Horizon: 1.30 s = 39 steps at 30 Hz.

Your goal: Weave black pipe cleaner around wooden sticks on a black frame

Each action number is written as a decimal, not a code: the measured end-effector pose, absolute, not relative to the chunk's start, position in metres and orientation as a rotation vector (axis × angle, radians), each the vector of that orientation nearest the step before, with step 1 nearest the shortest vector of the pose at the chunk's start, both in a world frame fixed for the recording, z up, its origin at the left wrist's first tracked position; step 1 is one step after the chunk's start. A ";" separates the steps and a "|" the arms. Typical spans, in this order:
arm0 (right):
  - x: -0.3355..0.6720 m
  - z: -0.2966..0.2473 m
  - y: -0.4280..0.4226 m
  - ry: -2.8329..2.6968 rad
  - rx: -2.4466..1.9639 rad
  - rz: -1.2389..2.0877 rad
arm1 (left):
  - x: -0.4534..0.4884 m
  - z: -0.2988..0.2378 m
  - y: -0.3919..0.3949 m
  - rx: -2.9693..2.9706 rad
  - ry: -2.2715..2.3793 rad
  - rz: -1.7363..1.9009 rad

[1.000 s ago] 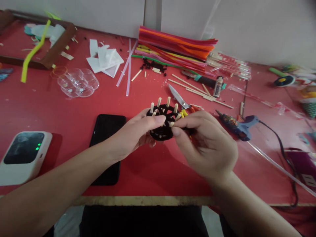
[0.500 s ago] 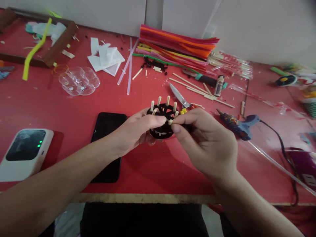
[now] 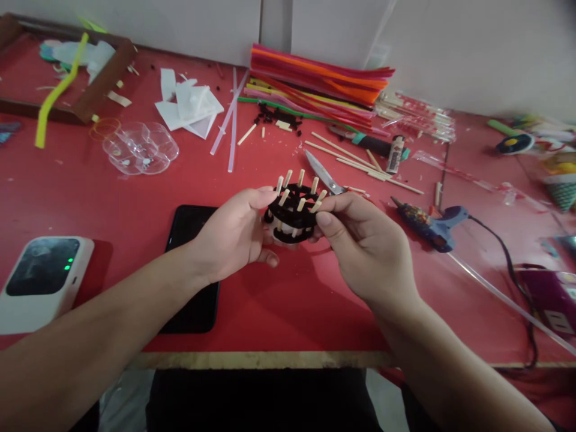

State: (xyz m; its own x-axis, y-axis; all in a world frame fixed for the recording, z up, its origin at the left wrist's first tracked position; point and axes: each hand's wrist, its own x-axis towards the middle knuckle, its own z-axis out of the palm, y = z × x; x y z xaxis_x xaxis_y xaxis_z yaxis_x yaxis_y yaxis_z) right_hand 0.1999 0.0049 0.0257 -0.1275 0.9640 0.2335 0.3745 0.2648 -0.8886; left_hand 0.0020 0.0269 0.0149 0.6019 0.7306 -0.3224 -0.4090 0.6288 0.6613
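Where the view ends at far left, it cuts off a brown wooden border (image 3: 101,87), with a yellow strip (image 3: 62,90) lying across its near side. Nearer, the white device (image 3: 47,285) is cropped along its left side, close by your left forearm (image 3: 112,330), which also hides the left stretch of the near edge. To the right, a clear scalloped tray (image 3: 140,148) is hard to read against the red bench (image 3: 270,312). Your forearm crosses the black phone (image 3: 193,309) and covers its middle. Your left hand (image 3: 234,231) steadies the black pegged frame (image 3: 288,214) from the left, thumb at the rim beside a peg; its fingers are partly hidden behind. You hold the frame above the middle of the bench, light pegs (image 3: 301,204) leaning slightly from its upper ring, the lower ring partly masked. Red surface gives you room from there to the near edge, right of the phone. Your right hand (image 3: 369,246) pinches the frame's right side between thumb and forefinger, blocking part of the scissors' (image 3: 321,171) handles beyond. Farther right lies the glue gun (image 3: 427,225), its dark cable (image 3: 506,258) trailing to the near edge and bounding your room there. The right edge of view cuts off a purple box (image 3: 542,288).
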 end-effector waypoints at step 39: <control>0.195 0.004 0.007 -2.011 -1.114 0.368 | -0.032 0.017 0.046 2.602 0.891 1.148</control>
State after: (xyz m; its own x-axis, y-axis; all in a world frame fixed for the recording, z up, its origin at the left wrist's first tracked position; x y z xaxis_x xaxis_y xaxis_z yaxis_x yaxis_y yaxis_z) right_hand 0.1952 0.0070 0.0036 -0.3006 0.8121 0.5002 0.5823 0.5716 -0.5781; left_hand -0.0316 0.0458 0.0166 0.5277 0.5805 0.6201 0.4569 -0.8094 0.3689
